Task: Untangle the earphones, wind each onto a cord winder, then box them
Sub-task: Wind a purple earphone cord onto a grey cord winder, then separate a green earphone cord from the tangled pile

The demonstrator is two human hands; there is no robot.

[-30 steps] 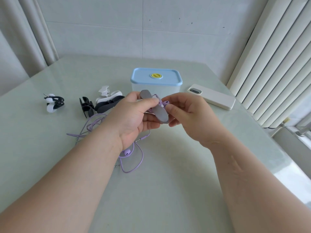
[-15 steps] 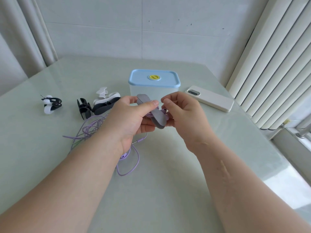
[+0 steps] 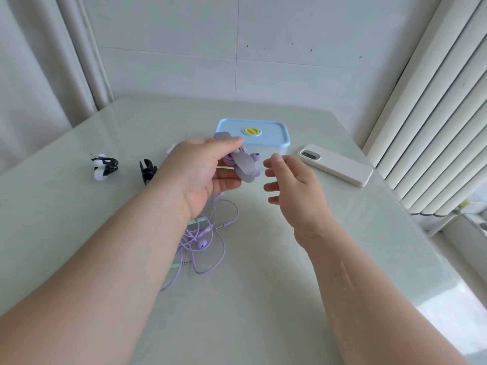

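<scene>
While left hand (image 3: 200,171) pinches grey winder (image 3: 244,167), right hand (image 3: 292,185) apart

Indoor room, probably domestic: tiled wall (image 3: 290,61), curtain (image 3: 39,75), vertical blinds (image 3: 434,127) and a glossy bench (image 3: 263,285).

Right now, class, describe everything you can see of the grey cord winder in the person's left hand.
The grey cord winder is a flat, matte, rubbery-looking strip with rounded ends, held tilted in the air. The left hand grips it, with the thumb on its upper end. A purple earphone cord is wound round its middle, with an earbud beside it. The right hand is apart from it.
</scene>
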